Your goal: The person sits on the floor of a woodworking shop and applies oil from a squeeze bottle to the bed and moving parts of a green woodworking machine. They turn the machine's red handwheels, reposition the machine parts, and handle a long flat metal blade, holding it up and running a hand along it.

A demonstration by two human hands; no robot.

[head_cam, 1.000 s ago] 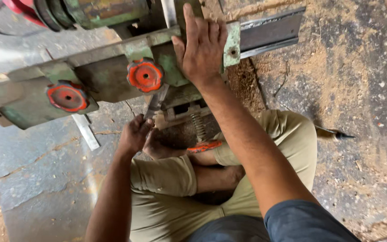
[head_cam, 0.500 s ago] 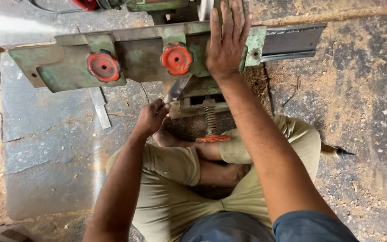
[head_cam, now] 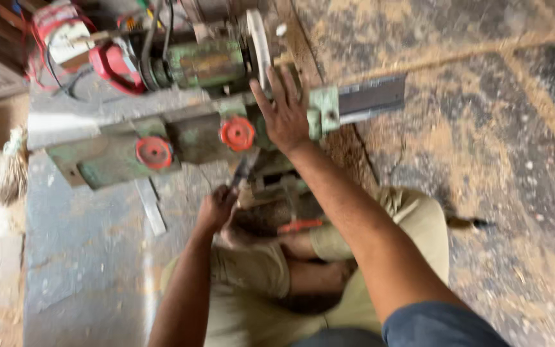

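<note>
Right hand (head_cam: 287,115) lies flat and open on the green machine bar (head_cam: 187,138); at seven o'clock, left hand (head_cam: 216,209) grips a slim metal tool (head_cam: 242,172)

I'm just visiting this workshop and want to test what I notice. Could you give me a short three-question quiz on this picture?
1. True or false: the right hand lies flat on the green machine.
2. How many red knobs show on the machine's front? A) one B) two C) four
3. What is the left hand gripping below the machine?

Key
1. True; its fingers are spread over the top, beside the right knob.
2. B; the other is the left knob.
3. A thin dark tool that points up toward the machine; the blur hides what kind it is.
</note>
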